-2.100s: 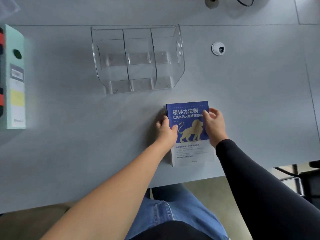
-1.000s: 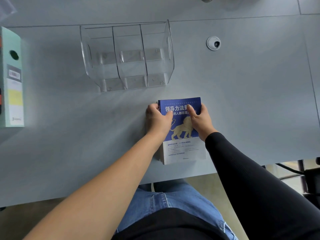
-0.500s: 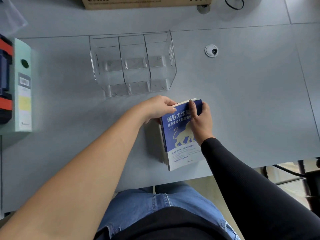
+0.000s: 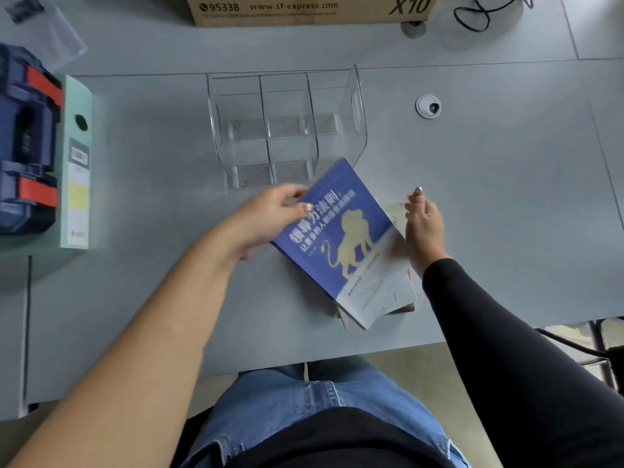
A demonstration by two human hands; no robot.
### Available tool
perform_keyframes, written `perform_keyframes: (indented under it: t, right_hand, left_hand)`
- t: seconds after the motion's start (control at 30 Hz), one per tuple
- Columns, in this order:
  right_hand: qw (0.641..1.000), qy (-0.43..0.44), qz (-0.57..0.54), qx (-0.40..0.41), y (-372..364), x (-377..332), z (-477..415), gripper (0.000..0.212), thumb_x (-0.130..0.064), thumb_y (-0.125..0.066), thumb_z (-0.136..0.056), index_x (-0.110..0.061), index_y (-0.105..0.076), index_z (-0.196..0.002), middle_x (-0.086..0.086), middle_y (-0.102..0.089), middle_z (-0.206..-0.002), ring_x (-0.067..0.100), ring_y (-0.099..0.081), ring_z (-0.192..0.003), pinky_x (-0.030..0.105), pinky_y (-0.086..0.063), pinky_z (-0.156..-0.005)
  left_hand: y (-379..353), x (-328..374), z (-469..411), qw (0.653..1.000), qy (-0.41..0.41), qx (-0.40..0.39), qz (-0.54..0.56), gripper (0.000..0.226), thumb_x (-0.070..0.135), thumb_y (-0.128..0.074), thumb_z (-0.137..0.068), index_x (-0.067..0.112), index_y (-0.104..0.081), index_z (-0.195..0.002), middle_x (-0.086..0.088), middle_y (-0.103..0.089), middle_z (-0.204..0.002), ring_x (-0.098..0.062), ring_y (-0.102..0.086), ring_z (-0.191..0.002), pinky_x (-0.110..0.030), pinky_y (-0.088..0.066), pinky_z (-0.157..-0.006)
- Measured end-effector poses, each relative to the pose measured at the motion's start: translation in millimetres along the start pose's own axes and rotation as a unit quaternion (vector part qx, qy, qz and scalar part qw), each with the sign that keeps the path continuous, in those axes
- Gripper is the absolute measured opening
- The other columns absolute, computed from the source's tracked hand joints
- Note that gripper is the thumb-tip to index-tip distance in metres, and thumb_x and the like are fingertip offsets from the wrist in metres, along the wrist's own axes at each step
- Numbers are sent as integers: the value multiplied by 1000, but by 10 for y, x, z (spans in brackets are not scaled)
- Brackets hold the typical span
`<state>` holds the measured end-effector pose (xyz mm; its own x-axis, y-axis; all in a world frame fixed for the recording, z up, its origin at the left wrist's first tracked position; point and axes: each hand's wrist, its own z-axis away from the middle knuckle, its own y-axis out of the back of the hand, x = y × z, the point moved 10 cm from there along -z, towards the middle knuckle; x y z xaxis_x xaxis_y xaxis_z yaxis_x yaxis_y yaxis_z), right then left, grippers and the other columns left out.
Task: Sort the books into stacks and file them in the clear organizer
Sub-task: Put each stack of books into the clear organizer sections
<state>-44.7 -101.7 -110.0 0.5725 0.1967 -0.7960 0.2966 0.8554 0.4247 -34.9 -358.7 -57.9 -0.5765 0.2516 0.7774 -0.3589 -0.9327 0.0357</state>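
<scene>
A blue book with a gold lion on its cover [image 4: 341, 238] is lifted and tilted, turned clockwise above the grey table [image 4: 152, 298]. My left hand [image 4: 270, 217] grips its upper left edge. Beneath it lies a stack of other books [image 4: 393, 214], mostly hidden, with a pale cover showing at the right. My right hand [image 4: 423, 224] rests against the right side of that stack, fingers apart. The clear organizer [image 4: 287, 130] with three compartments stands just beyond the books and holds nothing.
A mint-green file box [image 4: 77, 163] and a blue-and-orange case [image 4: 27, 146] sit at the left edge. A cardboard carton [image 4: 304, 8] stands at the back. A small white round camera [image 4: 428, 107] lies right of the organizer. The table's front edge runs close below the books.
My left hand has lifted the blue book off the stack and swung it clockwise toward the organizer. My right hand has let go of its cover and now touches the lower books.
</scene>
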Motion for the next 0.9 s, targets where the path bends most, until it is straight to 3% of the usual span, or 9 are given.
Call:
perform_keyframes:
  t: [0.07,0.2,0.3,0.37,0.43,0.5,0.67,0.8,0.9]
  right_hand:
    - [1000,-15,-10,2,18,7,-5,48,-32,-34,-101,9,-55,-113,20,-60,-104,26,-53,-94,33,-41,-87]
    - [999,-17,-3,-38,-196,-83,61,41,-29,-35,-101,1,-55,-120,5,-57,-108,16,-53,-102,32,-43,-96]
    - [996,3,15,-86,-465,-223,153,38,-26,-38,-100,0,-56,-122,4,-57,-109,15,-54,-100,25,-47,-83]
    - [992,16,46,-116,-619,-290,216,38,-27,-38,-100,-2,-55,-124,5,-60,-113,15,-55,-98,25,-49,-79]
    - [988,27,77,-129,-718,-318,254,39,-29,-40,-99,-3,-56,-124,8,-62,-117,18,-56,-101,34,-49,-88]
    - [986,25,97,-133,-757,-309,270,39,-28,-41,-99,-3,-56,-123,8,-63,-116,17,-56,-98,35,-49,-84]
    - [982,20,135,-130,-694,-247,263,38,-26,-43,-98,-1,-58,-123,13,-64,-119,24,-60,-105,37,-48,-93]
    - [981,1,141,-130,-597,-168,218,38,-24,-41,-99,0,-57,-123,8,-63,-106,17,-55,-91,26,-40,-79]
    - [984,-12,127,-125,-549,-112,181,37,-22,-41,-99,1,-56,-123,10,-63,-106,17,-54,-90,25,-39,-75]
  left_hand:
    - [431,197,212,997,-37,59,39,19,7,-49,-95,18,-56,-110,5,-68,-83,1,-66,-59,-19,-55,-66]
    - [1266,619,631,976,-91,188,58,18,8,-48,-95,21,-59,-90,18,-71,-62,7,-64,-56,-13,-55,-62]
    - [1717,867,853,952,-126,276,25,17,15,-51,-95,27,-60,-87,24,-70,-63,9,-65,-60,-14,-55,-63]
    - [1926,952,918,938,-134,319,-8,11,25,-54,-92,31,-62,-87,20,-71,-75,5,-66,-66,-22,-55,-66]
    - [2057,986,958,925,-124,358,-42,9,38,-55,-85,38,-64,-82,16,-68,-84,-9,-66,-73,-33,-51,-70]
    - [2087,1017,976,911,-109,393,-60,10,46,-55,-78,43,-64,-79,11,-65,-86,-21,-60,-77,-45,-48,-66]
    - [1999,1067,826,876,-75,456,-140,31,32,-46,-92,21,-56,-119,1,-61,-103,-24,-51,-78,-25,-38,-51]
    - [1964,999,712,865,-40,474,-159,33,25,-42,-94,13,-52,-123,-8,-61,-125,-35,-59,-109,-44,-51,-79]
    - [1951,915,517,872,-21,468,-143,33,24,-41,-93,13,-53,-122,-8,-61,-126,-34,-58,-113,-44,-51,-88]
